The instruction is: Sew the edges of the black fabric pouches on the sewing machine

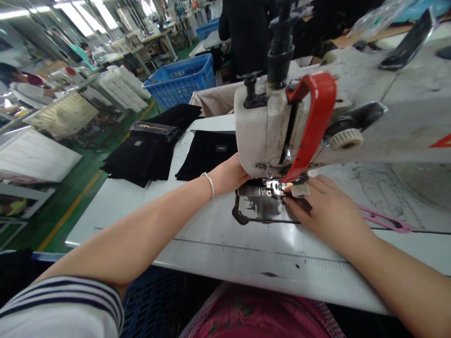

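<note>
A sewing machine (253, 126) with a red lever (319, 103) stands in front of me. My left hand (230, 174), with a silver bangle at the wrist, reaches behind the machine's head beside a black fabric piece (206, 152) bearing a small label. Its fingers are hidden by the head and the cloth. My right hand (329, 209) lies low on the machine bed, just right of the metal presser foot (274, 187). Its thumb and forefinger come together by the foot, partly behind a small beige block (300, 190). What they pinch is too small to make out.
A stack of black fabric pieces (141, 155) lies at the table's left, with a dark zippered piece (155, 127) on top. Pink thread snips (387, 220) rest right of my hand. Behind stand a blue crate (183, 77) and a person in black (244, 37).
</note>
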`<state>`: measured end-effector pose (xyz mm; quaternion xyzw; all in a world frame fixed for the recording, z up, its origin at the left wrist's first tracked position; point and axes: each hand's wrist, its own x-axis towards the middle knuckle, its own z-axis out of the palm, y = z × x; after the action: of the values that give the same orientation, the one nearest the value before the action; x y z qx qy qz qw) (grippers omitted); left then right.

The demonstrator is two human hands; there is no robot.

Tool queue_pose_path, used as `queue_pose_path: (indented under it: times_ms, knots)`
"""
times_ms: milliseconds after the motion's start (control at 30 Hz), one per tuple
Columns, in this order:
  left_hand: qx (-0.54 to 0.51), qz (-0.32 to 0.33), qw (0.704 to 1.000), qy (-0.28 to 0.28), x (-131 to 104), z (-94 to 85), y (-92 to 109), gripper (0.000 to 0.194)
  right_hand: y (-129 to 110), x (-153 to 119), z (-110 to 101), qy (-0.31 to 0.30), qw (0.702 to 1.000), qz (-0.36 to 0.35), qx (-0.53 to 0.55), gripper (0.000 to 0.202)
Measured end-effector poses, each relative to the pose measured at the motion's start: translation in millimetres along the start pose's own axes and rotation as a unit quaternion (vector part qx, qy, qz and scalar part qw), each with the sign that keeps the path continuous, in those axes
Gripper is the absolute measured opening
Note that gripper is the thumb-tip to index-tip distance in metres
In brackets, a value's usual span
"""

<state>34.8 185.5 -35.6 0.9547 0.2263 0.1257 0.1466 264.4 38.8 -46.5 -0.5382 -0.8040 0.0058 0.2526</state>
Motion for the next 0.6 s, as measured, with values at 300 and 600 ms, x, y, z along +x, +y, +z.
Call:
queue_pose_path:
  times_ms: [300,600]
  knots:
    - [0.158,-0.099,0.979,-0.086,-38,-15.7,59,0.043,-1,1,3,0.005,1.0,0.013,-0.008,0.017]
    - [-0.025,-0.062,0.996,0.054,-57,21.4,88,0.028,-12,-9,12,-0.047,0.977,-0.207,0.035,0.035]
